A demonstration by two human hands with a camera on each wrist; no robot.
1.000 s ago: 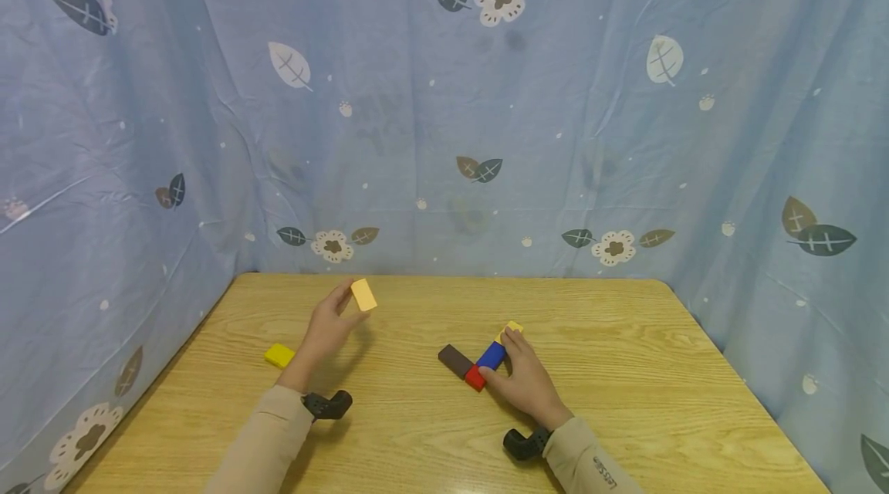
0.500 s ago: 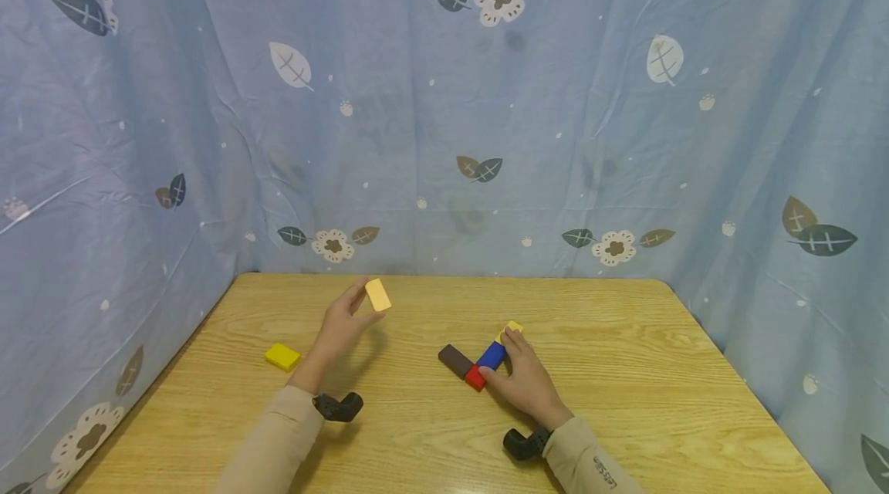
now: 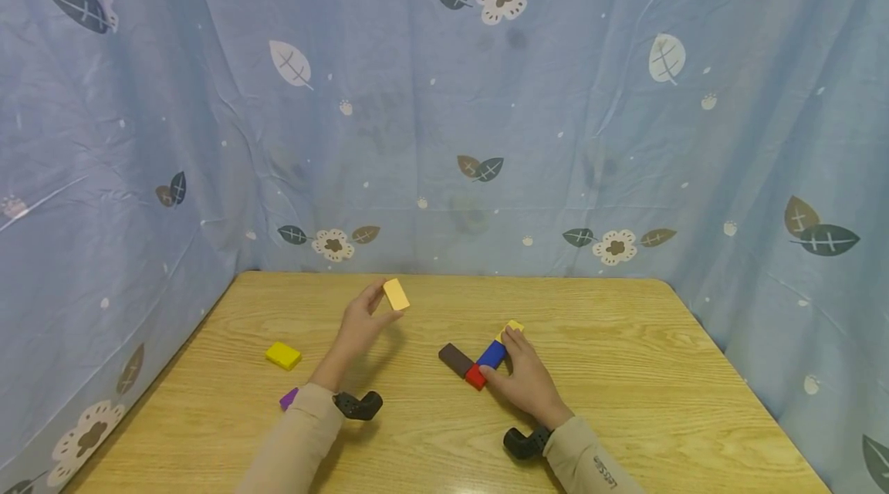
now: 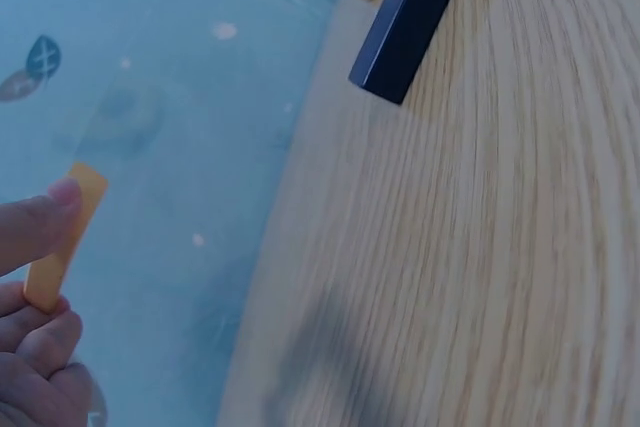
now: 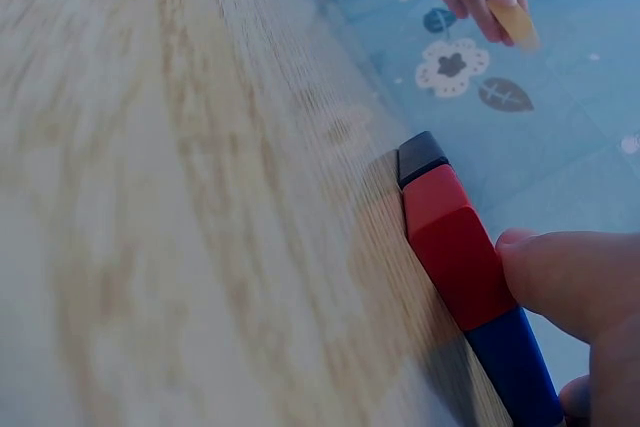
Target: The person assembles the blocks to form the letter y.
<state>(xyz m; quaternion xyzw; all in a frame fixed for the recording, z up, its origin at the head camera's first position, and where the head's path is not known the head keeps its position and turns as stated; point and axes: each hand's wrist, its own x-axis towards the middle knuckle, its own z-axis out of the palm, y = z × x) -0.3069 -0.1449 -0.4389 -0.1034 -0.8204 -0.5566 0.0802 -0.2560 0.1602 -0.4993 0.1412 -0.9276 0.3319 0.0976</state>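
My left hand (image 3: 361, 328) pinches a light orange rectangular block (image 3: 396, 295) between thumb and fingertips, raised above the table. In the left wrist view that orange block (image 4: 75, 232) shows as a thin slab. On the table, a red block (image 3: 475, 377), a blue block (image 3: 491, 355) and a yellow block (image 3: 515, 326) form a slanting row. A dark brown block (image 3: 455, 360) meets the red one at an angle, making a V. My right hand (image 3: 526, 382) holds the row, its thumb against the red block (image 5: 460, 257) and fingertips over the yellow one, partly hiding it.
A separate yellow block (image 3: 283, 356) lies on the wooden table (image 3: 625, 370) at the left. A purple block (image 3: 289, 398) peeks out beside the left sleeve, mostly hidden. A patterned blue curtain (image 3: 375, 131) encloses the back and sides.
My left hand has carried the orange block steadily to the right, toward the row. The purple block has come into sight from behind the left sleeve. My right hand stays put.
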